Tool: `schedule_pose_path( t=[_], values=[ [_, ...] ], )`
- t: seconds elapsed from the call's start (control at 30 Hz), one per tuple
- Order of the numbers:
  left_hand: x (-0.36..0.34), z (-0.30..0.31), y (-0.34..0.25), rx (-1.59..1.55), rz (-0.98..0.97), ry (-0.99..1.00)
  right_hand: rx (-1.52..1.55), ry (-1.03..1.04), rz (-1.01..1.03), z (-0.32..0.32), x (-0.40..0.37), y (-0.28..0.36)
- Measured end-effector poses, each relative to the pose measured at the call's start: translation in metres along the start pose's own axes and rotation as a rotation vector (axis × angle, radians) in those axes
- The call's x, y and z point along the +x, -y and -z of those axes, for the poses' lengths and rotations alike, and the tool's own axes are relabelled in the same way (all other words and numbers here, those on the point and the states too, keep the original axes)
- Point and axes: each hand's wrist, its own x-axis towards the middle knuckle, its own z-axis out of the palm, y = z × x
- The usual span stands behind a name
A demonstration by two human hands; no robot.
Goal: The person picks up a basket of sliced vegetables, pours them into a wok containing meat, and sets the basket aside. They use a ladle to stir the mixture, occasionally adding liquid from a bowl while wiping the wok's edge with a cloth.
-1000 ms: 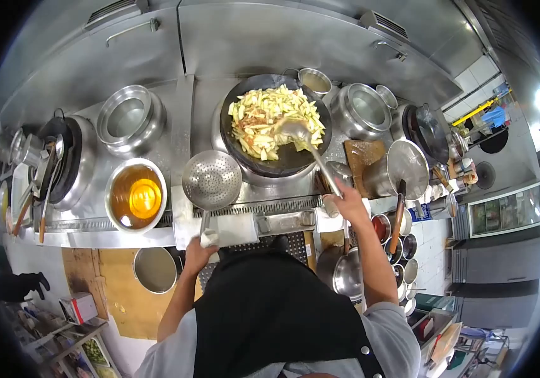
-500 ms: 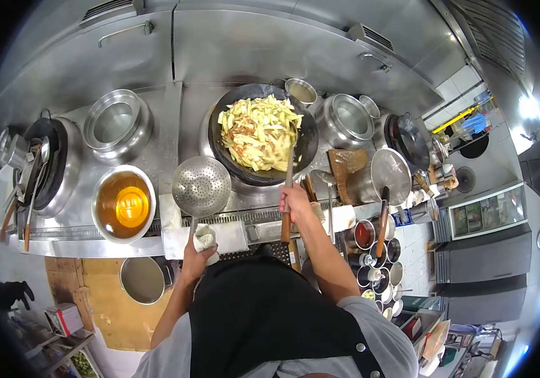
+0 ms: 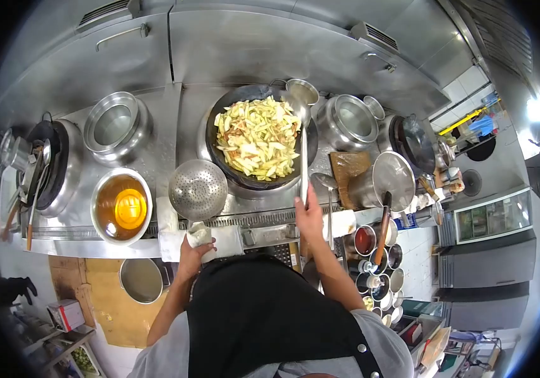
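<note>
My right hand (image 3: 309,217) is closed around the handle of a ladle (image 3: 304,151), whose blurred bowl is over the far right rim of the wok (image 3: 238,96). Pale yellow sliced food mixed with reddish-brown pieces (image 3: 260,142) fills the wok. In front of my apron, my left hand (image 3: 193,257) grips a folded white cloth (image 3: 200,235). A perforated skimmer (image 3: 198,189) lies left of the wok, its handle running down to the cloth and partly hidden there. White cloths (image 3: 229,239) lie on the counter edge beside that hand.
A bowl of amber liquid (image 3: 104,220) stands at left, near a metal pot (image 3: 93,129). Right of the wok are another pot (image 3: 339,135), a wooden block (image 3: 345,169) and a strainer (image 3: 393,179). Several seasoning containers (image 3: 396,280) stand at lower right.
The ladle has moved from inside the wok up to its far right rim, and my right hand has shifted right. My left hand stays on the cloth.
</note>
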Motion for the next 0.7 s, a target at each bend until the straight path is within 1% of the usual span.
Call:
schedule_pose_path(
  t=[0.03,0.07,0.1,0.17,0.2,0.23,0.27,0.3,0.33,0.37,0.4,0.43,0.47,0.5,0.57,0.63,0.7],
  values=[
    [0.002,-0.008,-0.001,-0.084,0.025,0.012,0.051,-0.054,0.045,-0.013,-0.009,-0.012],
    [0.004,-0.016,-0.001,-0.168,0.048,0.024,0.014,0.024,-0.073,-0.023,-0.019,-0.043],
    [0.005,-0.025,-0.001,-0.156,0.048,0.016,-0.023,0.144,-0.231,-0.023,-0.022,-0.056],
    [0.011,-0.046,-0.003,-0.392,0.135,-0.01,-0.03,0.051,0.089,-0.027,-0.023,-0.112],
    [0.016,-0.053,0.002,-0.382,0.14,-0.017,-0.021,0.053,0.08,-0.014,-0.015,-0.118],
    [0.022,-0.06,0.01,-0.365,0.106,-0.012,-0.048,0.13,-0.031,0.001,-0.001,-0.126],
    [0.028,-0.067,0.012,-0.347,0.063,-0.005,-0.071,0.205,-0.134,0.015,0.022,-0.125],
    [0.03,-0.077,0.006,-0.334,0.058,-0.01,0.15,0.228,-0.205,0.035,0.052,-0.097],
    [0.032,-0.09,-0.001,-0.311,0.105,-0.019,0.108,0.325,-0.46,0.064,0.088,-0.048],
    [0.035,-0.101,-0.006,-0.29,0.152,-0.029,0.044,0.38,-0.46,0.077,0.122,-0.03],
    [0.044,-0.11,-0.004,-0.254,0.155,-0.037,-0.013,0.251,-0.135,0.056,0.155,-0.088],
    [0.055,-0.118,0.002,-0.253,0.15,-0.045,-0.008,0.257,-0.13,0.03,0.179,-0.125],
    [0.069,-0.126,0.008,-0.301,0.139,-0.058,-0.075,0.132,-0.018,0.001,0.199,-0.149],
    [0.079,-0.133,0.009,-0.349,0.129,-0.071,-0.141,0.006,0.093,-0.019,0.208,-0.156],
    [0.094,-0.158,-0.005,-0.307,0.114,-0.124,0.262,0.483,-0.445,-0.003,0.188,-0.073],
    [0.105,-0.182,-0.034,-0.381,0.228,-0.223,0.295,0.537,-0.446,-0.005,0.161,-0.055],
    [0.138,-0.185,-0.024,-0.387,0.221,-0.227,0.295,0.588,-0.413,0.031,0.141,-0.023]
  ],
)
